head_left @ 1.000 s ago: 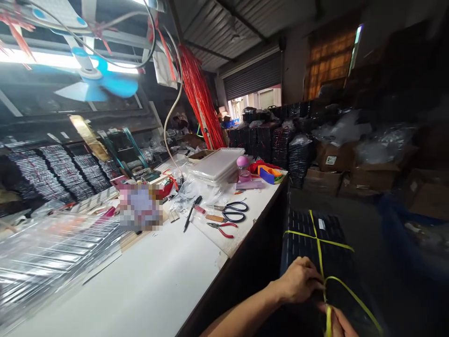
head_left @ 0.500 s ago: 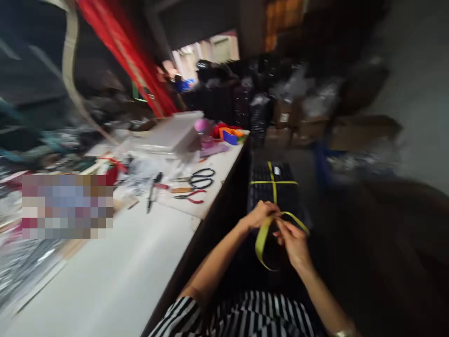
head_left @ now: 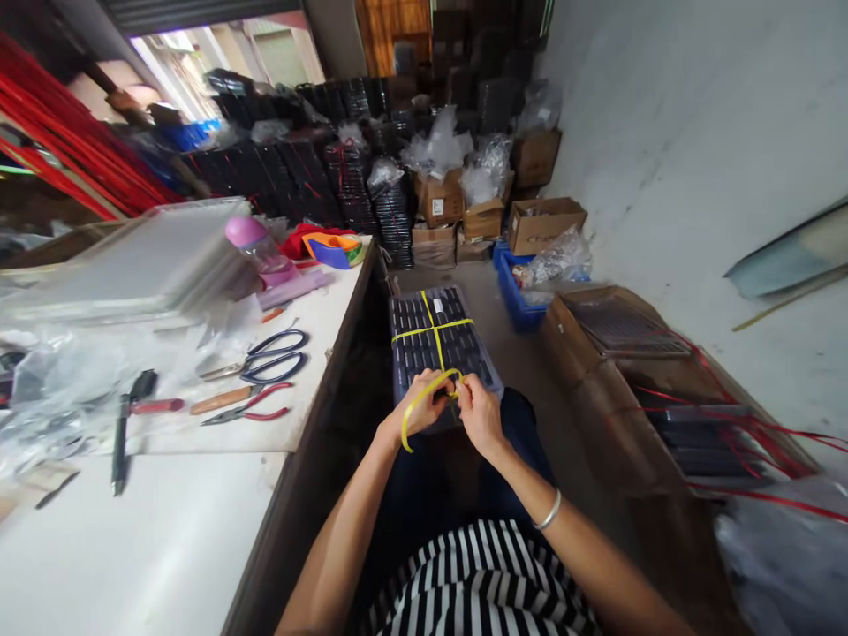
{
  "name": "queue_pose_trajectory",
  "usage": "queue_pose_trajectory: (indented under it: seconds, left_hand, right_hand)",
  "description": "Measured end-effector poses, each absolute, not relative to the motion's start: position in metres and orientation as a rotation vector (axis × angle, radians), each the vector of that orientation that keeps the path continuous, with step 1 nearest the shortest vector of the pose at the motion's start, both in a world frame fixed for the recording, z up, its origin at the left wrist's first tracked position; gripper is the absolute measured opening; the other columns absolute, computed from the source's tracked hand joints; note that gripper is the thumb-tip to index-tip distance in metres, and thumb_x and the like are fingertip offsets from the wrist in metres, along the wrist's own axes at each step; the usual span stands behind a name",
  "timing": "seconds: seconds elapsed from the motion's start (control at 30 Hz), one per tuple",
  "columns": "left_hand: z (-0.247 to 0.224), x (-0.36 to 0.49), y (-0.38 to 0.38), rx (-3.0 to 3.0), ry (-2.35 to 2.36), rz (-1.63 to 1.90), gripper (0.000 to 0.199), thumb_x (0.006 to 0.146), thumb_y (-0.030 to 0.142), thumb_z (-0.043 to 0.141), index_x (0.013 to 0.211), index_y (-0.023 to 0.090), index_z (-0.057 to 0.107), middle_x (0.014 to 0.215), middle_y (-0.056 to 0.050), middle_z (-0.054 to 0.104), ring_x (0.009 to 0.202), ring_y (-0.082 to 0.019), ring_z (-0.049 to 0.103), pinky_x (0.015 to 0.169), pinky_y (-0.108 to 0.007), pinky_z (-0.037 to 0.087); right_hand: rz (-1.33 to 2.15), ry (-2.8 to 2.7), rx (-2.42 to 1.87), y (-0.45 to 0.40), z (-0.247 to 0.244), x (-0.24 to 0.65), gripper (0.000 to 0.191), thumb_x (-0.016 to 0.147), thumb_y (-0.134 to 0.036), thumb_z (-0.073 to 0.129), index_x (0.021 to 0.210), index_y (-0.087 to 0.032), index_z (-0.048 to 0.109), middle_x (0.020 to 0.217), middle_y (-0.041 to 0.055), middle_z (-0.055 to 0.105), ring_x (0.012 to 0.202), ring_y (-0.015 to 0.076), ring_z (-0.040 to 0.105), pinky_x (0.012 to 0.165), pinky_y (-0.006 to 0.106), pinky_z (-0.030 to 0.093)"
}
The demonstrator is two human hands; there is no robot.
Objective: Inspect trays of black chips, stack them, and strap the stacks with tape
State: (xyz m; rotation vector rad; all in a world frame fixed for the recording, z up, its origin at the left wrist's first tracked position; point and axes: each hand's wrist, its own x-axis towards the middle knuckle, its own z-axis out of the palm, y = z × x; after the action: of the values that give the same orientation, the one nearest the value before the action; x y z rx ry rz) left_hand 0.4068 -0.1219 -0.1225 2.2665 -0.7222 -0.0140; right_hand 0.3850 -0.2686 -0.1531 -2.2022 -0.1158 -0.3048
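A bundle of dark ribbed items [head_left: 414, 353] stands in front of my lap, with a yellow strap [head_left: 434, 329] crossed over its top. At its near edge, my left hand [head_left: 422, 405] is closed on the yellow strap, and a loose end curves over its back. Close beside it on the right, my right hand [head_left: 480, 411] pinches the same strap. The fingertips of both hands nearly meet, and the exact grip between them is partly hidden.
On the white table [head_left: 192, 521] at left lie scissors [head_left: 275, 355], red-handled pliers [head_left: 248, 408], a hammer [head_left: 125, 424] and a pink bottle [head_left: 261, 247]. At right are a blue crate [head_left: 523, 305] and an open cardboard box [head_left: 576, 353]. Cartons [head_left: 434, 199] stand behind.
The view has swung to the right and is sharper. My hands still hold the strap; its loose loop, earlier hanging below them, now arches over my left hand.
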Motion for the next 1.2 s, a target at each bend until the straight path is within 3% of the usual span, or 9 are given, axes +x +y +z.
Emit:
queue_pose_trajectory:
  seconds: [0.13,0.27,0.37,0.5,0.6,0.7,0.8,0.93,1.2]
  left_hand:
    - [-0.128,0.405,-0.122,2.222,-0.681,0.042,0.024,0.076,0.005,0.048,0.092,0.019,0.057,0.086,-0.002,0.06,0.085,-0.017,0.052,0.079,-0.031,0.041]
    - [-0.128,0.406,-0.122,2.181,-0.681,0.058,0.03,0.077,0.004,0.048,0.101,0.018,0.059,0.087,-0.003,0.063,0.086,-0.017,0.054,0.081,-0.031,0.043]
    - [-0.128,0.407,-0.123,2.168,-0.699,0.045,0.026,0.079,0.004,0.045,0.088,0.019,0.065,0.088,-0.004,0.065,0.087,-0.017,0.055,0.083,-0.032,0.043]
    - [-0.127,0.408,-0.123,2.17,-0.691,0.037,0.028,0.08,0.006,0.045,0.089,0.019,0.068,0.088,-0.005,0.065,0.086,-0.017,0.056,0.082,-0.033,0.044]
    - [-0.125,0.408,-0.123,2.177,-0.692,0.023,0.029,0.079,0.006,0.046,0.092,0.019,0.069,0.09,-0.005,0.066,0.087,-0.017,0.056,0.082,-0.032,0.045]
    - [-0.125,0.409,-0.123,2.182,-0.687,0.018,0.031,0.078,0.005,0.047,0.097,0.019,0.066,0.089,-0.004,0.065,0.087,-0.017,0.055,0.081,-0.032,0.045]
    - [-0.127,0.409,-0.125,2.181,-0.65,0.043,0.034,0.075,0.003,0.046,0.102,0.018,0.06,0.081,-0.002,0.062,0.081,-0.016,0.054,0.078,-0.03,0.045]
    - [-0.13,0.401,-0.125,2.189,-0.595,0.093,0.025,0.074,0.001,0.042,0.088,0.019,0.054,0.078,-0.001,0.057,0.079,-0.016,0.051,0.074,-0.029,0.043]
    - [-0.132,0.383,-0.124,2.21,-0.595,0.129,0.008,0.088,0.019,0.044,0.091,0.018,0.051,0.091,-0.005,0.058,0.088,-0.018,0.05,0.082,-0.033,0.041]
  right_hand:
    - [-0.235,-0.054,-2.24,-0.267,-0.152,0.392,0.02,0.086,-0.026,0.044,0.073,-0.019,0.056,0.053,-0.0025,0.057,0.041,0.0112,0.052,0.042,0.021,0.036]
    - [-0.228,-0.174,-2.308,-0.269,-0.139,0.386,0.021,0.082,-0.021,0.049,0.063,-0.019,0.059,0.062,0.0018,0.061,0.058,0.0141,0.059,0.056,0.023,0.041]
    - [-0.242,-0.233,-2.345,-0.267,-0.134,0.377,0.015,0.081,-0.02,0.051,0.071,-0.019,0.062,0.075,0.005,0.063,0.068,0.0168,0.059,0.065,0.026,0.041]
    - [-0.268,-0.176,-2.327,-0.261,-0.136,0.367,0.018,0.081,-0.015,0.047,0.092,-0.017,0.061,0.085,0.008,0.062,0.075,0.0194,0.058,0.068,0.028,0.041]
    - [-0.247,-0.169,-2.248,-0.261,-0.138,0.367,0.017,0.083,-0.015,0.045,0.084,-0.018,0.062,0.085,0.008,0.06,0.077,0.0188,0.057,0.069,0.028,0.04]
    - [-0.167,-0.154,-2.116,-0.263,-0.139,0.372,0.017,0.081,-0.018,0.049,0.068,-0.018,0.059,0.076,0.0049,0.058,0.071,0.0154,0.054,0.064,0.025,0.038]
    - [-0.007,-0.109,-1.943,-0.265,-0.144,0.379,0.024,0.081,-0.025,0.055,0.058,-0.017,0.053,0.055,-0.0024,0.046,0.05,0.0091,0.043,0.048,0.022,0.032]
    - [0.203,-0.063,-1.672,-0.267,-0.15,0.383,0.032,0.088,-0.037,0.051,0.066,-0.015,0.049,0.05,-0.0094,0.034,0.038,0.0037,0.025,0.038,0.018,0.025]
    - [0.172,-0.034,-1.431,-0.264,-0.155,0.375,0.031,0.089,-0.042,0.046,0.072,-0.016,0.049,0.054,-0.0081,0.037,0.038,0.0042,0.03,0.038,0.018,0.029]
